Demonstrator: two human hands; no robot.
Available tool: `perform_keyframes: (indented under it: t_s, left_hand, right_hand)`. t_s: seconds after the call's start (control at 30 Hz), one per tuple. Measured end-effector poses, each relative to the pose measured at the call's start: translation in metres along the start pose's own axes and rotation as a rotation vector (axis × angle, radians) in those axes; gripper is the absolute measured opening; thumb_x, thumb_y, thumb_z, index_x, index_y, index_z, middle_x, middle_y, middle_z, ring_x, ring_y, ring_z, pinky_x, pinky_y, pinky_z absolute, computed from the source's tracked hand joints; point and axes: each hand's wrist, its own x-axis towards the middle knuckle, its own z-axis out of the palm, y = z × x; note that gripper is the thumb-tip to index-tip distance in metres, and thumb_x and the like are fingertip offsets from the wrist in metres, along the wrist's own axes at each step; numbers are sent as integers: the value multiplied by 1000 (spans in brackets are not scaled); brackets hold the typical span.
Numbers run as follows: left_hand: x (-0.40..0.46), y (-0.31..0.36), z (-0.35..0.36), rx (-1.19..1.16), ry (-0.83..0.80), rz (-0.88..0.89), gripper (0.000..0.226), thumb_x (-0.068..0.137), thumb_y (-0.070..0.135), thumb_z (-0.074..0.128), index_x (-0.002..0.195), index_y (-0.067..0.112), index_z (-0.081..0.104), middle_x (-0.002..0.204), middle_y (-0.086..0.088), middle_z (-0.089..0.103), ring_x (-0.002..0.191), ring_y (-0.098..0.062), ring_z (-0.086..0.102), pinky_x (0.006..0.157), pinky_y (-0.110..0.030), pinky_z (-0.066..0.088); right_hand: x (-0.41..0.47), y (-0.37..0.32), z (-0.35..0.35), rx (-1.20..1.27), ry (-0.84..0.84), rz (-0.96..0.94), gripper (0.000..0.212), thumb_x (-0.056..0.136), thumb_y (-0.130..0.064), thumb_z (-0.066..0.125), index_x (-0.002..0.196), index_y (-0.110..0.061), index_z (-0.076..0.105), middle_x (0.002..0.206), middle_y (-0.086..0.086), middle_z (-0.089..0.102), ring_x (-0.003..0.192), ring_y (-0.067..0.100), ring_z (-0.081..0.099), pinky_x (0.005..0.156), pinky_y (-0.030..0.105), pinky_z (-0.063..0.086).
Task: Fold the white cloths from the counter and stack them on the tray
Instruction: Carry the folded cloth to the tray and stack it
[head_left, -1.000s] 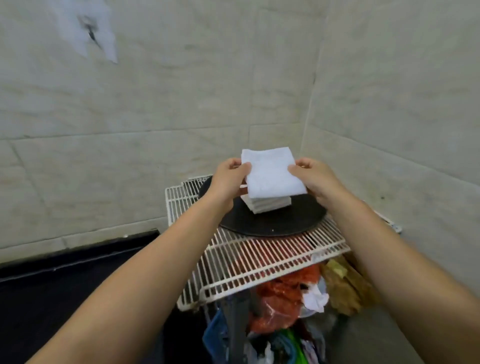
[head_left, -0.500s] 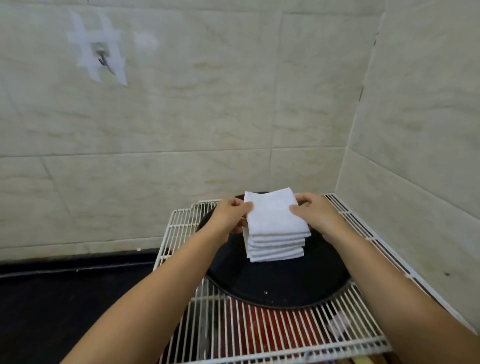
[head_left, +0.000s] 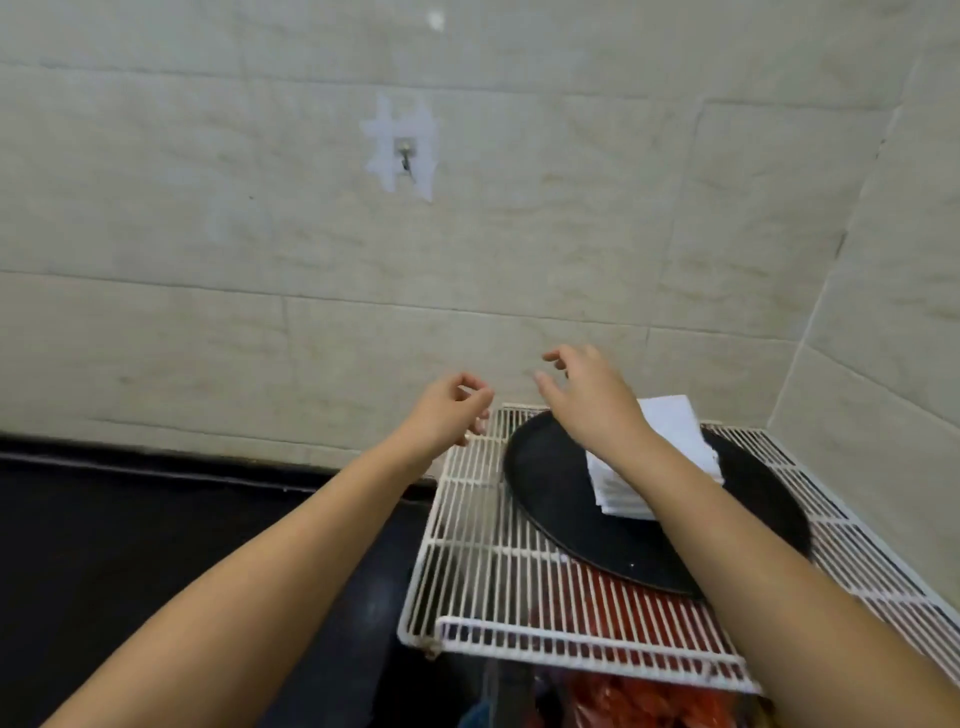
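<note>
A stack of folded white cloths (head_left: 675, 441) sits on the round black tray (head_left: 550, 499), partly hidden behind my right forearm. The tray rests on a white wire rack (head_left: 483, 577). My right hand (head_left: 587, 395) is lifted above the tray's left part with fingers spread and relaxed, holding nothing. My left hand (head_left: 452, 410) hovers left of the rack's back corner, fingers loosely curled, empty. Neither hand touches the cloths.
Tiled walls meet in a corner behind and right of the rack. A small metal hook (head_left: 405, 156) sticks out of the back wall. A dark counter (head_left: 130, 545) lies to the left. Red bags (head_left: 639, 696) show under the rack.
Both hands set the folded cloth on the stack, let go and drew back to the left. The view has swung left and up.
</note>
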Motion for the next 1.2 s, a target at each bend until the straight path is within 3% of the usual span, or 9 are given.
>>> perform_keyframes:
  t_s: [0.2, 0.4, 0.6, 0.83, 1.2]
  left_hand:
    - [-119, -63, -193, 534, 264, -5, 14, 93, 29, 53, 100, 18, 56, 81, 5, 59, 73, -13, 56, 66, -27, 44]
    - [-272, -110, -388, 986, 482, -230, 22, 93, 32, 50, 108, 18, 57, 97, 1, 60, 92, -19, 57, 78, -34, 48]
    - [-408, -180, -506, 1216, 582, -539, 28, 96, 34, 43, 115, 16, 54, 115, -5, 56, 111, -26, 50, 89, -39, 44]
    - [-494, -267, -586, 1226, 587, -859, 35, 97, 34, 39, 123, 13, 50, 126, -10, 51, 119, -29, 45, 94, -39, 38]
    - [-478, -367, -749, 1109, 525, -1037, 36, 98, 34, 38, 125, 13, 48, 128, -9, 50, 120, -28, 44, 98, -40, 37]
  right_hand:
    - [-42, -191, 113, 48, -194, -341, 39, 96, -41, 43, 128, -21, 51, 129, 6, 50, 125, 26, 44, 102, 41, 38]
    - [-116, -396, 224, 85, -303, -620, 40, 98, -41, 37, 132, -19, 46, 131, 4, 48, 124, 25, 43, 99, 41, 35]
    - [-207, -538, 324, 53, -451, -830, 42, 99, -40, 35, 134, -19, 42, 134, 4, 46, 120, 24, 46, 96, 40, 37]
    - [-272, -634, 427, -82, -651, -1038, 39, 100, -38, 32, 130, -16, 44, 126, 7, 49, 115, 26, 46, 92, 39, 35]
    - [-222, -802, 575, -84, -727, -1215, 41, 100, -39, 32, 133, -16, 42, 128, 8, 48, 116, 25, 47, 93, 39, 39]
